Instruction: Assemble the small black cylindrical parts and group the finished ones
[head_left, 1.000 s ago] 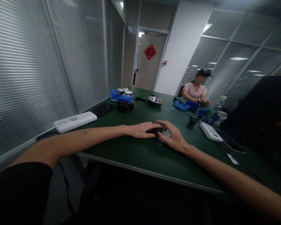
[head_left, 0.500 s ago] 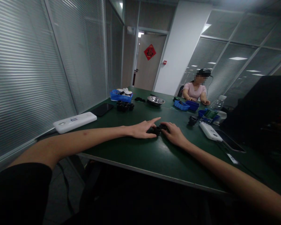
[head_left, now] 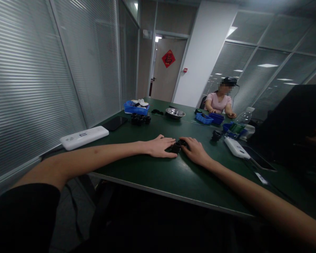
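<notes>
A: Where's the black part point(head_left: 176, 148)?

B: On the bench point(head_left: 137, 172), near its front edge, between the left hand point(head_left: 160, 147) and the right hand point(head_left: 196, 150).

A: How does the left grip stand?

B: Palm down and low, the thumb set well apart from the fingers. The black part sits at the mouth of that gap, on the fingertip side.

A: And the right?

B: Its fingers bend over a small dark piece point(head_left: 183, 142), just beside the black part. The things there are dark and partly covered, so I can't tell whether either grip is clenched on anything or released.

A: What lies farther off?

B: Beyond the left forearm, a white device point(head_left: 84, 137) and a dark phone point(head_left: 115, 123) near it. Past those, a cluster of black pieces point(head_left: 140, 119) in front of a filled blue basket point(head_left: 137, 108), with a metal bowl point(head_left: 175, 113) to the right of them.

A: And on the right side?

B: A lone black piece point(head_left: 216, 135), a clear bottle point(head_left: 242, 121) and a second white device point(head_left: 236, 148). A co-worker in a pink top point(head_left: 218, 102) sits at the far side.
</notes>
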Demonstrator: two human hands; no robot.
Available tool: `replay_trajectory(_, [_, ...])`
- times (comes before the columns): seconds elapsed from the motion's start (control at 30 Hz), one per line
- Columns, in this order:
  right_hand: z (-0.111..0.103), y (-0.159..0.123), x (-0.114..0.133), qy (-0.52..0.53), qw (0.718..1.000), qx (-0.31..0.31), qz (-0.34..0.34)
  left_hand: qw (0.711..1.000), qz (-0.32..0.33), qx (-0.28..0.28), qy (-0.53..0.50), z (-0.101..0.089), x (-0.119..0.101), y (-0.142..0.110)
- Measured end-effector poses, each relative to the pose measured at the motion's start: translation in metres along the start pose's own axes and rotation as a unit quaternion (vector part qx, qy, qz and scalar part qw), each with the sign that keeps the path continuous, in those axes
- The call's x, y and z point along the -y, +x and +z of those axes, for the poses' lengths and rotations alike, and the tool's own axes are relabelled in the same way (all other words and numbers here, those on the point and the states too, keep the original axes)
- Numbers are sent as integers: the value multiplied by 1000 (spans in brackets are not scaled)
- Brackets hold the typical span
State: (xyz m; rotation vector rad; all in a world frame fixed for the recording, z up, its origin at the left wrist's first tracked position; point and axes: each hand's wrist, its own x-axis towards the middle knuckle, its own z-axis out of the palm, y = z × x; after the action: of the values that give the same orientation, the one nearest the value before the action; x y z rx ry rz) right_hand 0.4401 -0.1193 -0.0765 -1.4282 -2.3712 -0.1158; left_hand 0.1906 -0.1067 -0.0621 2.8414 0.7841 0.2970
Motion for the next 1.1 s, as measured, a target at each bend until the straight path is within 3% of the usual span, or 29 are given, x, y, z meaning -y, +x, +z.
replay_trajectory(1.1, [1, -1, -1, -12, 1000, -6, -16, 1000, 8, -9, 0, 1, 3, 1])
